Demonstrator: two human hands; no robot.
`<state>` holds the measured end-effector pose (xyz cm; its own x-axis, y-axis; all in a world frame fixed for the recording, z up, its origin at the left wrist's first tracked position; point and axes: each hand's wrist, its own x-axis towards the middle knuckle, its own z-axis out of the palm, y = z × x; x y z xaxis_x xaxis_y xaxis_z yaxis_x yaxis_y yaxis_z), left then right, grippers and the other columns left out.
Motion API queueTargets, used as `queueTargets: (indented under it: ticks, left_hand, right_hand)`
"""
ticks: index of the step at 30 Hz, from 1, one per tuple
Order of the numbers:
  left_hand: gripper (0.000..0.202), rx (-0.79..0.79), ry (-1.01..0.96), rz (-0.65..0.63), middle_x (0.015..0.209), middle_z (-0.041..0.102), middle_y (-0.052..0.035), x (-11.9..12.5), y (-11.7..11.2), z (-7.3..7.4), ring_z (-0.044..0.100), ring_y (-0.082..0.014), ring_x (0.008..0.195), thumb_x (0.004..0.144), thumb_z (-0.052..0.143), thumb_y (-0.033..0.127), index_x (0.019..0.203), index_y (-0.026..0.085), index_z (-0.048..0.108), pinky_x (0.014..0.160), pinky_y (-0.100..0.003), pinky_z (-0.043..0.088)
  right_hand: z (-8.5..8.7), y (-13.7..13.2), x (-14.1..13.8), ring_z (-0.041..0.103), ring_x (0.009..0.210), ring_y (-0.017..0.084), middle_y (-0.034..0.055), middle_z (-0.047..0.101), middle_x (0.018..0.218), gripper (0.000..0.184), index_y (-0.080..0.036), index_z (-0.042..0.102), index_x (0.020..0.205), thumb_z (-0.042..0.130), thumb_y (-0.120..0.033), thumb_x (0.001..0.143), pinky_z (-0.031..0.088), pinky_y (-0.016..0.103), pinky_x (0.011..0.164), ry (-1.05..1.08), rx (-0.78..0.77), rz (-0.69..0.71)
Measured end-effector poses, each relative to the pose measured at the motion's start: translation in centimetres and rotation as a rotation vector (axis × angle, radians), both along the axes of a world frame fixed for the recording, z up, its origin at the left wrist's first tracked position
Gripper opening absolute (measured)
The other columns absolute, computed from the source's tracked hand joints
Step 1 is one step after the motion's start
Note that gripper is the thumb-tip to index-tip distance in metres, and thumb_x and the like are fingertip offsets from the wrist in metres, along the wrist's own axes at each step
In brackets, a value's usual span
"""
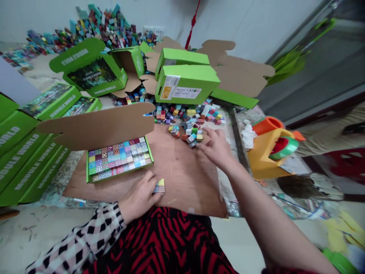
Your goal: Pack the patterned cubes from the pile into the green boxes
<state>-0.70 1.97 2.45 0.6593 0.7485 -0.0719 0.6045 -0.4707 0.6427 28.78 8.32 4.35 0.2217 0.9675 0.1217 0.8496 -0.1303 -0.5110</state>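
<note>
My left hand [142, 196] is curled around a few small patterned cubes [160, 185], one with a yellow face, low over the brown board. My right hand [216, 149] reaches to a small cluster of cubes [193, 136]; its thumb and forefinger are apart at the cluster's right edge. To the left of my hands stands an open green box [119, 170] with its cardboard lid [97, 127] raised. Rows of patterned cubes [121, 154] fill that box. Behind the cluster lies a looser heap of cubes [173, 112].
Stacked green boxes [31, 152] line the left side. More green boxes [186, 83] and unfolded cardboard [242, 72] stand behind the cube heap. A large pile of cubes [105, 30] leans against the wall. A yellow tape dispenser [264, 156] sits at right, beyond a dark rail [238, 140].
</note>
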Motion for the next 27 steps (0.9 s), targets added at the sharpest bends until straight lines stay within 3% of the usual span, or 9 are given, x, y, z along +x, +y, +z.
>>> queueTargets:
  ticks: [2,4,9,11,13,16,20,24,27]
  left_hand:
    - [0.029,0.0,-0.02,0.016,0.101,0.053,-0.0054,-0.3,0.0,-0.1,0.057,-0.0197,0.091,0.084,0.054,0.021,0.113,0.019,0.055,0.084,-0.037,0.05]
    - [0.03,-0.01,-0.041,0.043,0.103,0.053,-0.0058,-0.8,-0.1,-0.2,0.058,-0.0196,0.092,0.085,0.054,0.021,0.114,0.019,0.054,0.085,-0.037,0.05]
    - [0.044,-0.01,-0.019,0.08,0.11,0.051,-0.0077,-1.7,-0.2,-0.4,0.055,-0.0226,0.102,0.082,0.058,0.02,0.125,0.019,0.05,0.091,-0.041,0.048]
    - [0.045,-0.016,-0.022,0.08,0.11,0.05,-0.0081,-1.7,-0.1,-0.4,0.054,-0.0228,0.103,0.081,0.057,0.019,0.125,0.018,0.051,0.093,-0.042,0.048]
    - [0.041,-0.031,-0.04,0.089,0.108,0.051,-0.0078,-1.6,-0.1,-0.3,0.055,-0.0219,0.1,0.081,0.056,0.018,0.122,0.017,0.054,0.092,-0.041,0.048]
    - [0.041,-0.044,-0.047,0.105,0.108,0.051,-0.0071,-1.6,-0.1,-0.2,0.055,-0.0214,0.1,0.08,0.056,0.016,0.12,0.018,0.055,0.093,-0.041,0.048]
    - [0.052,-0.034,-0.029,0.089,0.114,0.05,-0.0081,-2.2,-0.5,0.0,0.052,-0.0233,0.107,0.078,0.057,0.014,0.129,0.019,0.05,0.097,-0.044,0.046]
    - [0.055,-0.047,-0.05,0.1,0.118,0.048,-0.0094,-2.8,-0.7,-0.1,0.05,-0.0245,0.112,0.077,0.058,0.015,0.131,0.018,0.048,0.099,-0.044,0.044]
    - [0.049,-0.064,-0.088,0.101,0.115,0.05,-0.0079,-2.9,-0.6,0.0,0.052,-0.022,0.108,0.077,0.053,0.01,0.126,0.02,0.05,0.098,-0.043,0.045]
  right_hand:
    - [-0.2,1.7,1.2,0.056,0.076,0.019,0.008,0.051,0.103,0.059,-0.018,0.057,0.123,0.07,-0.03,0.066,0.047,0.037,0.078,-0.04,-0.041,-0.019]
    - [-0.4,2.3,1.5,0.056,0.08,0.021,0.007,0.052,0.096,0.047,-0.017,0.063,0.11,0.07,-0.032,0.066,0.046,0.037,0.078,-0.053,-0.058,-0.013]
    - [-0.2,-0.7,-1.2,0.055,0.076,0.02,0.0041,0.058,0.089,0.043,-0.018,0.059,0.103,0.07,-0.039,0.067,0.046,0.035,0.072,0.133,0.107,-0.13]
    - [-0.3,-3.1,-3.7,0.053,0.065,0.016,0.0007,0.058,0.08,0.043,-0.018,0.055,0.104,0.069,-0.038,0.068,0.045,0.032,0.064,0.348,0.019,-0.025]
    - [-0.7,-5.5,-6.6,0.055,0.067,0.015,0.0003,0.059,0.08,0.037,-0.019,0.055,0.104,0.066,-0.034,0.072,0.046,0.03,0.064,0.529,-0.115,0.237]
    - [-1.6,-8.4,-10.3,0.055,0.089,0.02,0.0051,0.06,0.095,0.029,-0.02,0.059,0.103,0.065,-0.023,0.075,0.047,0.036,0.079,0.401,-0.143,0.478]
    - [-2.1,-9.8,-12.2,0.05,0.096,0.026,0.0094,0.054,0.099,0.031,-0.018,0.061,0.107,0.067,-0.021,0.076,0.045,0.043,0.084,0.122,-0.197,0.504]
    - [-1.7,-9.6,-12.1,0.051,0.1,0.024,0.0097,0.05,0.106,0.05,-0.017,0.052,0.126,0.065,-0.019,0.078,0.047,0.039,0.086,0.181,-0.218,0.554]
    - [-1.9,-9.2,-12.1,0.054,0.095,0.022,0.0083,0.054,0.1,0.034,-0.018,0.057,0.116,0.059,-0.018,0.083,0.047,0.039,0.084,0.2,-0.221,0.597]
